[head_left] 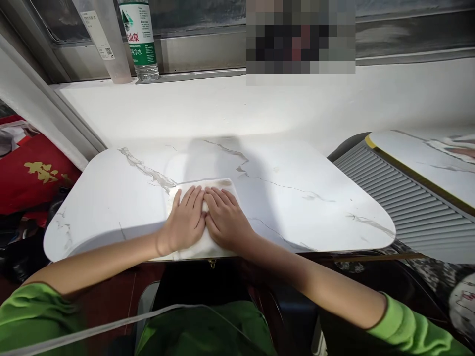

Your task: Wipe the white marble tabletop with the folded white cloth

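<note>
A folded white cloth (222, 187) lies near the front edge of a white marble-patterned table (297, 198). My left hand (185, 220) rests flat on the cloth's left part, fingers stretched forward and together. My right hand (226, 217) lies flat beside it on the cloth's right part, fingers extended, the two hands touching side by side. Both palms press on the cloth and cover most of it. My sleeves are green.
A water bottle with a green label (140, 39) and a clear tube-like container (106, 42) stand on the window sill behind. Red fabric (33, 173) lies at the left. A ribbed grey surface (408, 207) and a second marble tabletop (419, 158) sit at the right.
</note>
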Action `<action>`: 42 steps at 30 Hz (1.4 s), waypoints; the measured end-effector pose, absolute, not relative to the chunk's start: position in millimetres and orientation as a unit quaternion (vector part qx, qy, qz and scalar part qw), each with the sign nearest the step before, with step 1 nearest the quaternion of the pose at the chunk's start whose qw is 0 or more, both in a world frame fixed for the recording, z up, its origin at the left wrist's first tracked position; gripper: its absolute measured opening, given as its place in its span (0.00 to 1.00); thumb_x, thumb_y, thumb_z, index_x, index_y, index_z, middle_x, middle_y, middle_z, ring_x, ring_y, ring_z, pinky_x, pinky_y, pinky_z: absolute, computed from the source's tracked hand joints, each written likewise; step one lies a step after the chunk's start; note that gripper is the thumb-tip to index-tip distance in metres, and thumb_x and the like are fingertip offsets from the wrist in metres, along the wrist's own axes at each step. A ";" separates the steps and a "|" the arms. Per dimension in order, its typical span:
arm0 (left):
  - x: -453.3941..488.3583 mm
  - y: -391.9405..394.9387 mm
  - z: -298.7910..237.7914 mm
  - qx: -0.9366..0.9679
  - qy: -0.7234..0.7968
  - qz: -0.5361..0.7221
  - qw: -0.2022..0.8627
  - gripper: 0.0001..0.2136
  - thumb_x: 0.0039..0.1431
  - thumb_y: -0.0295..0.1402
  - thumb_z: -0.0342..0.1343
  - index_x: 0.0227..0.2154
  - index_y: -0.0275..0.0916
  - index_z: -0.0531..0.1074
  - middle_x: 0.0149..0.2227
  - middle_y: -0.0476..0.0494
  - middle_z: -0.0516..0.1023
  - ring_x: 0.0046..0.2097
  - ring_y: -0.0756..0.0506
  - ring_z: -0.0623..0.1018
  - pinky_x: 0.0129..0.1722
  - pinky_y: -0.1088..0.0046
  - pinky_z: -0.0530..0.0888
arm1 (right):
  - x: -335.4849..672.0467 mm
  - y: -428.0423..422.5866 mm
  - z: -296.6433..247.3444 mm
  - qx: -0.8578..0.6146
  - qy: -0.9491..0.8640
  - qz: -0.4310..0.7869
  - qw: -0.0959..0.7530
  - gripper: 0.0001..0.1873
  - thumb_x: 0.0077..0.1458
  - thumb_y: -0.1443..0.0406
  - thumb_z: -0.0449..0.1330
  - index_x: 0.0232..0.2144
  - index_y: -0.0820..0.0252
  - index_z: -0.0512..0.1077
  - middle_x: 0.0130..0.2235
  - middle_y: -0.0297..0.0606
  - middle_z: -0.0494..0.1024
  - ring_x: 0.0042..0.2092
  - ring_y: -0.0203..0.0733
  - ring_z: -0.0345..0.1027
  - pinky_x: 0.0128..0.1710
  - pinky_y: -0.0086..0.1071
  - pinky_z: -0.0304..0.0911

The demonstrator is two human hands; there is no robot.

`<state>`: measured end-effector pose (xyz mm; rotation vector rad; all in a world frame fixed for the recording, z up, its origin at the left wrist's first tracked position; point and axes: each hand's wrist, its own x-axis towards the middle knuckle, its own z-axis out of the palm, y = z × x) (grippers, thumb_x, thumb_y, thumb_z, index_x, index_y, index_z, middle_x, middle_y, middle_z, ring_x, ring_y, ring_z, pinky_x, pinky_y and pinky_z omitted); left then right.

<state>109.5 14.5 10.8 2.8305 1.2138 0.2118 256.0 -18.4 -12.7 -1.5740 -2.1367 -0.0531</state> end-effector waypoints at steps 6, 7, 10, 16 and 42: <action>113.1 91.3 7.1 0.913 0.402 0.065 0.031 0.25 0.66 0.29 0.38 0.64 0.29 0.57 0.68 0.33 0.59 0.70 0.41 0.56 0.69 0.54 0.49 | 257.4 57.7 -10.5 -0.590 -0.772 -0.004 0.238 0.22 0.57 0.70 0.46 0.50 0.69 0.70 0.55 0.55 0.74 0.59 0.56 0.63 0.61 0.47 0.53; 114.6 108.8 6.5 0.912 0.404 0.066 0.035 0.25 0.66 0.29 0.38 0.64 0.29 0.57 0.68 0.33 0.59 0.70 0.41 0.56 0.69 0.54 0.49 | 258.2 73.7 -8.9 -0.592 -0.772 -0.001 0.233 0.21 0.57 0.70 0.46 0.50 0.69 0.70 0.54 0.55 0.75 0.57 0.56 0.64 0.60 0.46 0.54; 121.5 162.1 4.6 0.904 0.416 0.082 0.048 0.24 0.67 0.30 0.38 0.64 0.31 0.58 0.68 0.34 0.59 0.69 0.41 0.57 0.68 0.55 0.50 | 261.7 122.4 -4.2 -0.599 -0.772 0.003 0.212 0.21 0.57 0.70 0.46 0.50 0.70 0.70 0.52 0.55 0.75 0.55 0.56 0.65 0.59 0.45 0.54; 138.7 237.4 0.2 0.896 0.422 0.116 0.073 0.23 0.64 0.29 0.40 0.61 0.37 0.62 0.66 0.38 0.62 0.68 0.42 0.60 0.67 0.55 0.52 | 268.4 192.5 -6.0 -0.629 -0.742 0.005 0.229 0.21 0.57 0.72 0.45 0.50 0.67 0.69 0.52 0.54 0.75 0.56 0.55 0.64 0.58 0.45 0.54; 60.4 49.5 6.3 0.896 0.435 0.078 0.039 0.27 0.67 0.33 0.36 0.65 0.25 0.54 0.69 0.30 0.57 0.70 0.38 0.55 0.69 0.52 0.48 | 210.4 22.9 -14.6 -0.542 -0.817 -0.055 0.188 0.27 0.61 0.68 0.44 0.58 0.78 0.64 0.61 0.59 0.68 0.62 0.59 0.58 0.63 0.51 0.48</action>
